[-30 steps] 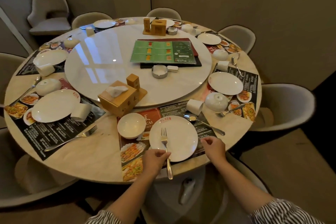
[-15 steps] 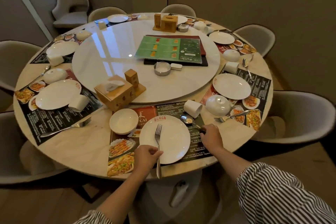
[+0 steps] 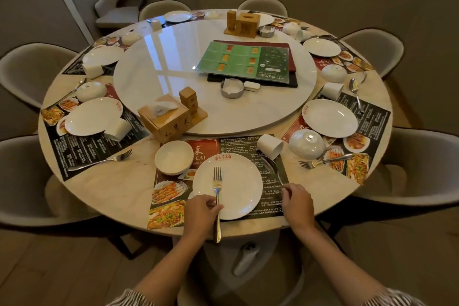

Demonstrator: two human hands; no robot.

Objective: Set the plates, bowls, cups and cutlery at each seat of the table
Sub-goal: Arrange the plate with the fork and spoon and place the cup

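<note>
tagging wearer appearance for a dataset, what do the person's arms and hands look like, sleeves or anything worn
Both forearms are bare, with no glove, watch or bracelet visible on the left hand or the right hand. No rings show on the fingers, though detail is soft. Striped sleeves in dark and white, loose and gathered, show at the bottom edge: the left sleeve and the right sleeve.

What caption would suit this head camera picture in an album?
Setting the nearest seat: left hand grips the fork lying across the plate, right hand holds the spoon.
</note>
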